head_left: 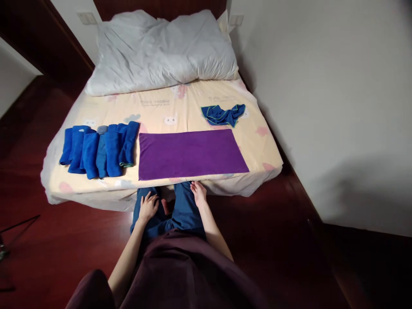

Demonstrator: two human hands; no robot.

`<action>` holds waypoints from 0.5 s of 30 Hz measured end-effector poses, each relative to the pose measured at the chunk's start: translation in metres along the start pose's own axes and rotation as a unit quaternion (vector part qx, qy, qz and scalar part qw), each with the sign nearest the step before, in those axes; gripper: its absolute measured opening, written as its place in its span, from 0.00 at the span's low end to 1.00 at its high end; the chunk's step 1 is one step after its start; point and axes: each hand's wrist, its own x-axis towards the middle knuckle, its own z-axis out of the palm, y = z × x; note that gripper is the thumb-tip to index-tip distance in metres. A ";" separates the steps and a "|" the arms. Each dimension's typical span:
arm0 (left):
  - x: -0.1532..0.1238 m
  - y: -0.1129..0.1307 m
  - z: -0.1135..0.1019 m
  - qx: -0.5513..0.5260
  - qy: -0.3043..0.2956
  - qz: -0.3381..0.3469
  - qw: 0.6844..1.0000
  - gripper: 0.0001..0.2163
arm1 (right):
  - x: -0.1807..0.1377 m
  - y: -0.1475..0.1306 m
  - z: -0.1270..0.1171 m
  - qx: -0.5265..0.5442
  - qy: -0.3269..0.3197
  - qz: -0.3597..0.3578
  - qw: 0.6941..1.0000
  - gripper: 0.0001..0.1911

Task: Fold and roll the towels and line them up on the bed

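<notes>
A purple towel (189,153) lies spread flat near the front edge of the bed (161,111). My left hand (148,207) rests on my left thigh with fingers apart, holding nothing. My right hand (198,193) rests on my right thigh just below the towel's front edge, fingers stretched out and empty. To the left of the purple towel lie several rolled blue towels (99,149) in a row. A crumpled blue cloth (222,115) lies behind the purple towel, toward the right.
A bulky white duvet (161,51) is heaped at the head of the bed. A white wall (322,107) runs along the right. Dark red wooden floor (64,240) surrounds the bed. A thin dark stand leg (19,223) crosses the floor at far left.
</notes>
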 end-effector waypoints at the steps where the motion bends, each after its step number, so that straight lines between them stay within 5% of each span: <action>1: 0.000 0.000 0.000 -0.002 0.002 0.000 1.000 0.17 | 0.005 -0.009 0.004 0.002 -0.007 0.012 1.000 0.09; 5: -0.003 0.001 0.001 -0.004 -0.003 0.001 1.000 0.17 | 0.016 -0.021 0.023 -0.005 -0.029 0.041 0.999 0.08; 10: 0.001 0.005 -0.005 -0.002 -0.018 0.005 1.000 0.17 | 0.019 -0.006 0.045 -0.002 0.023 0.049 0.999 0.06; 15: 0.057 0.025 -0.038 -0.081 -0.064 0.075 0.992 0.18 | 0.024 -0.002 0.054 -0.004 0.064 0.035 0.997 0.10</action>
